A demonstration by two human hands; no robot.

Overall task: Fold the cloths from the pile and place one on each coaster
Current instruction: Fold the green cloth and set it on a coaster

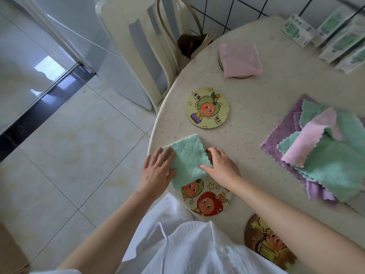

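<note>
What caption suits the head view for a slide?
Left hand and right hand steady a folded green cloth overlapping a coaster.

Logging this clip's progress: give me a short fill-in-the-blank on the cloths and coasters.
The far coaster carries a folded cloth coloured ___.
The left hand and right hand touch the near cloth, coloured ___.
The yellow coaster bears ___ cloth.
The pile lies on the person's ___ side.
Missing: pink; green; no; right.
</note>
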